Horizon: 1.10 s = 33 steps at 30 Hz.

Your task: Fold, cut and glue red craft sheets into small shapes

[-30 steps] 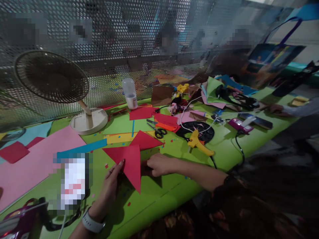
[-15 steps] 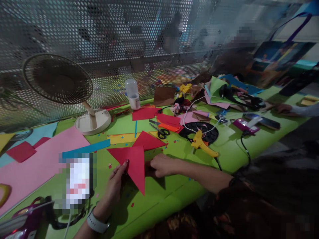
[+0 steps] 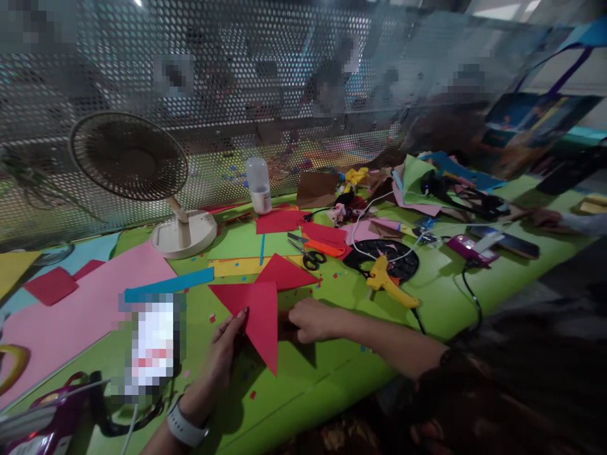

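Note:
A red paper sheet folded into pointed flaps [image 3: 260, 309] lies on the green table [image 3: 303, 379] in front of me. My left hand [image 3: 222, 344] rests at its left edge, fingers together with a fingertip pressed on the paper. My right hand [image 3: 310, 321] is closed at the paper's right edge, pressing the fold down. A white watch sits on my left wrist.
Behind the paper lie black-handled scissors [image 3: 308, 254], a yellow glue gun [image 3: 386, 281] with its cord, a white bottle [image 3: 260, 184] and a small desk fan [image 3: 142, 170]. Pink [image 3: 80, 303] and blue paper lie left. Another person's hand [image 3: 545, 218] rests far right. A perforated metal screen backs the table.
The view has shifted slightly, so everything sits a little further right in the picture. Both hands stay on the red paper in the same grip.

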Tool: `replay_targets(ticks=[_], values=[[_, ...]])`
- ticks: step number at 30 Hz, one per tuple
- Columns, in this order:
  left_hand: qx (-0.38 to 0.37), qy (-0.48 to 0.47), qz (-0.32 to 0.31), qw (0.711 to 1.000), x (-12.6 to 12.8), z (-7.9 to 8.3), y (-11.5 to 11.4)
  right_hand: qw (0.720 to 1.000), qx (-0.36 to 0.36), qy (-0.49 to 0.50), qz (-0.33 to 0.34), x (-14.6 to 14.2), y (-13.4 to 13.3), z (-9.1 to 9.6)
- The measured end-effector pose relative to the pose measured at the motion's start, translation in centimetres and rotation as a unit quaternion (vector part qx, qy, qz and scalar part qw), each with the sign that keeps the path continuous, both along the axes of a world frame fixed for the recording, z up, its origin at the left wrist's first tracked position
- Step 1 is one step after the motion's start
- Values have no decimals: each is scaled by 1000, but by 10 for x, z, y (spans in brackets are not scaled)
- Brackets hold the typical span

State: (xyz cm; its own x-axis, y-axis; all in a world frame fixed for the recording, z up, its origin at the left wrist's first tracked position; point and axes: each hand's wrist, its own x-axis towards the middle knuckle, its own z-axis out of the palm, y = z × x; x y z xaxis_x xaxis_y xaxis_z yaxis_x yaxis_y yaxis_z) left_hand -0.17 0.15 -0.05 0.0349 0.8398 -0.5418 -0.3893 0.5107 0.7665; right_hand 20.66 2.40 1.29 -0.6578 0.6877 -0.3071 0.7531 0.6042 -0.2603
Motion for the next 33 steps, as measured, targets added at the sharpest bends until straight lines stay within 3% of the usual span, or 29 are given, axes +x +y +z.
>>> replay_targets(ticks=[17, 27, 33], values=[[1, 20, 11, 1000, 1, 3, 0, 1000, 7, -7, -1, 0, 0, -6], [30, 10, 1, 999, 0, -1, 0, 1000, 2, -6, 0, 0, -3, 6], [17, 28, 19, 999, 2, 2, 0, 1000, 11, 23, 3, 3, -1, -4]])
